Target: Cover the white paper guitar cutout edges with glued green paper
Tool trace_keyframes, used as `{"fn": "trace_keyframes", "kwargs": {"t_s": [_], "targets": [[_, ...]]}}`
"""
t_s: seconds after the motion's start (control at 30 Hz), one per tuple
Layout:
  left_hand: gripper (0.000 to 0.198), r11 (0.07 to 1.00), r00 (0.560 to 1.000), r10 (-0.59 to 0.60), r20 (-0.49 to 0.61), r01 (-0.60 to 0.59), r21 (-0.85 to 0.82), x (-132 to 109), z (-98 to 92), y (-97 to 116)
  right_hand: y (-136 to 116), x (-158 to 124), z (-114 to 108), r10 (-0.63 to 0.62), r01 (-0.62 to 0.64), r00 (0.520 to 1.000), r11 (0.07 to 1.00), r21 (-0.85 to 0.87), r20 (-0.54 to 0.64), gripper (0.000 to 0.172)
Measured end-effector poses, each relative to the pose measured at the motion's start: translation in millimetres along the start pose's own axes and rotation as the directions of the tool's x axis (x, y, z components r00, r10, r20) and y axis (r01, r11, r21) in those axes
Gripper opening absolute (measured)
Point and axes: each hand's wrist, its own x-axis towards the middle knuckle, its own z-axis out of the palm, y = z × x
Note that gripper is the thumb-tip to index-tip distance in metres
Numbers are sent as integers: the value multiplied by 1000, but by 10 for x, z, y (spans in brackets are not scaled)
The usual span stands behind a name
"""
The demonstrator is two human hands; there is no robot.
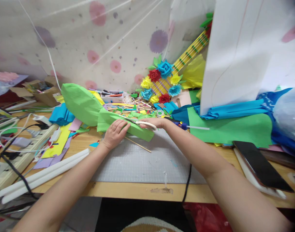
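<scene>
A wooden worktable (123, 190) stands before spotted plastic sheeting (77, 38), with a grey cutting mat (137, 167) at its centre. At left, a cream power strip (40, 141) lies among cables near a blue paper roll (61, 114). Next, a green leaf-shaped piece (82, 104) rises behind the mat, its right edge meeting the green paper (140, 132), which lies between the two hands above the mat. The left hand (116, 132) rests on this paper; whether it also pinches from beneath cannot be told. A thin stick (140, 146) slants below. The right hand (155, 121) is closed round the handles of the scissors (137, 122), whose blades point left across the paper. The step appears to be cutting; a further snip would call for steady paper and left fingertips clear of the blades. At far right lies a dark phone (261, 166).
</scene>
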Motion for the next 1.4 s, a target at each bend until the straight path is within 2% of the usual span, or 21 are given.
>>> {"fn": "trace_keyframes", "kwargs": {"t_s": [0.23,0.47,0.67,0.83,1.0,1.2,1.4], "targets": [[43,999,999,-33,10,33,-20,33,9,23,-36,85,-11,25,-26,1000,998,-50,-17,60],[44,999,999,-22,44,24,-41,54,23,32,-34,6,-1,57,-57,997,998,12,-42,59],[45,999,998,53,20,-53,12,133,-21,36,-43,-8,-15,88,-86,995,995,49,-37,61],[45,995,991,88,97,-83,-56,158,-54,26,-56,24,-16,73,-78,997,986,147,39,54],[46,991,976,103,189,-84,-105,194,-70,21,-28,87,14,43,-41,999,982,184,-10,49],[46,986,968,131,214,-104,-133,251,-79,23,-6,33,70,98,-92,995,947,307,-6,51],[49,981,957,129,259,-84,-177,297,-94,24,-7,15,80,122,-106,992,948,299,-33,54]]}}
